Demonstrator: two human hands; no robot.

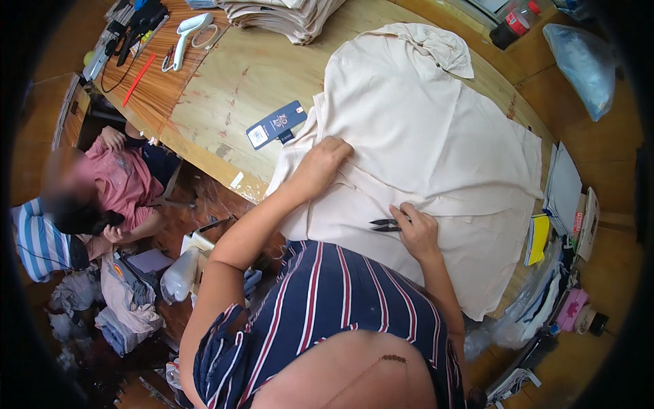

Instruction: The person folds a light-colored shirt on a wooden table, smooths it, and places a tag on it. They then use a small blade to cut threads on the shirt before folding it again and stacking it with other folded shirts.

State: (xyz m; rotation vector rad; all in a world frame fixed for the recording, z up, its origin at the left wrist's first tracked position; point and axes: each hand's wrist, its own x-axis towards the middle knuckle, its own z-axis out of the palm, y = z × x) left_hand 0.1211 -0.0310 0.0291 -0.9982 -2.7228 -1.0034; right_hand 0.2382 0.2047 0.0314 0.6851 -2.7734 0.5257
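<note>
A cream garment (436, 136) lies spread over the table, its far end bunched up. My left hand (321, 165) is closed on the cloth near its left side, with the fingers curled down into a fold. To the right and a little nearer, my right hand (417, 233) holds black thread snips (385, 225), blades pointing left. The thumb and fingers of that hand also rest at a crease in the cloth. A dark blue hang tag (276, 125) lies at the garment's left edge, beyond my left hand.
A stack of folded cream cloth (286, 17) stands at the far edge. Far left are a white lint roller (189, 31) and a red strip (139, 80). A cola bottle (516, 24) stands far right; papers (562, 191) line the right edge. Another person (126, 174) sits at left.
</note>
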